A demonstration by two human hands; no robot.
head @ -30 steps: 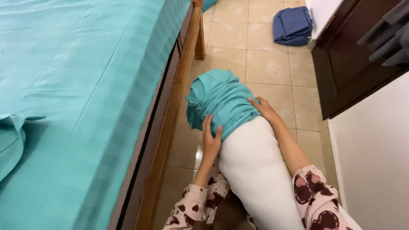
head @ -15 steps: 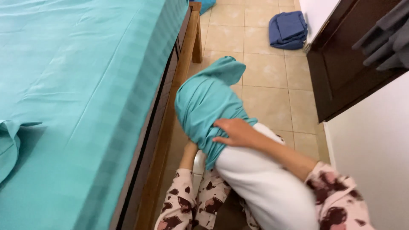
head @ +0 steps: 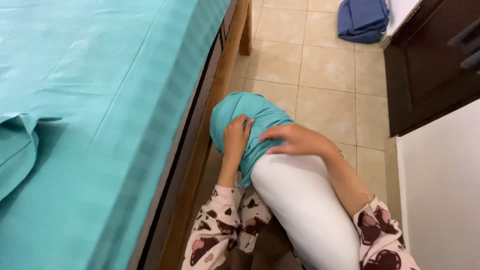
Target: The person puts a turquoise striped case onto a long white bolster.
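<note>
Teal pillowcase (head: 252,120), bunched over white pillow (head: 300,200); left hand (head: 236,136) grips it, right hand (head: 295,141) lies flat.

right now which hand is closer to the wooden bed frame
Left. The left hand grips the teal pillowcase beside the bed frame; the right hand rests on the pillowcase's far side.

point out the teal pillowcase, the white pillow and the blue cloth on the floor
teal pillowcase (head: 250,107): head view, its rounded top end
white pillow (head: 300,200): head view, bare middle
blue cloth (head: 364,19): head view, centre of the folded pile
</note>
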